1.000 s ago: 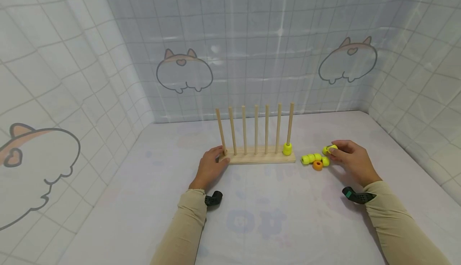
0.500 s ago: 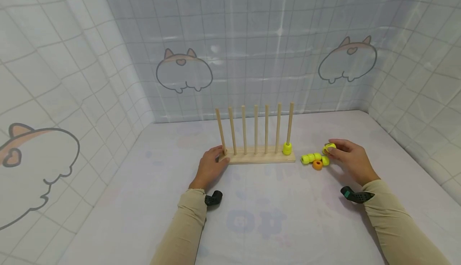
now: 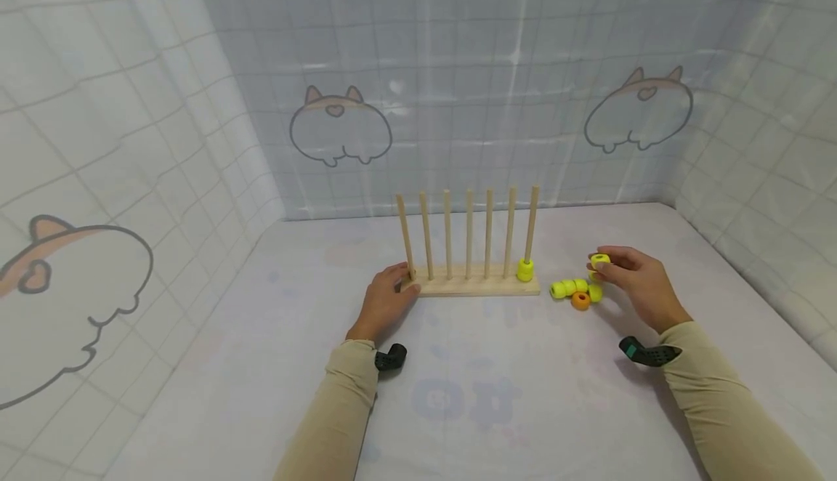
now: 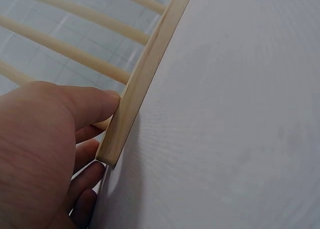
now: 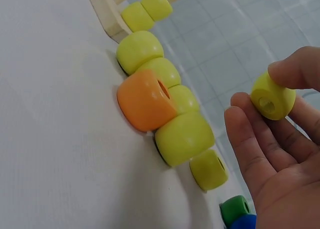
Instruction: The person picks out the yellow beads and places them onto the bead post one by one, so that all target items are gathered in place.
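The left hand (image 3: 382,303) grips the left end of a wooden peg rack (image 3: 471,290); in the left wrist view its thumb presses the base edge (image 4: 132,89) and its fingers curl behind. Right of the rack, the right hand (image 3: 644,285) pinches a yellow bead (image 5: 274,96) between thumb and fingers, above the table, its hole visible. Two yellow beads (image 3: 525,270) are stacked on the rightmost peg; the other pegs are bare. Below the right hand, several yellow beads (image 3: 567,288) lie in a row, an orange bead (image 3: 580,301) touching them in front.
In the right wrist view another yellow bead (image 5: 208,170) lies past the row, with a green bead (image 5: 234,208) and a blue bead (image 5: 242,223) beyond it. A pale cloth (image 3: 458,365) covers the table. Tile-patterned curtains (image 3: 471,118) enclose the back and sides.
The right hand has raised its yellow bead slightly and tilted it, so the hole now faces upward. The left hand keeps its grip on the rack. The head view has shifted a little.
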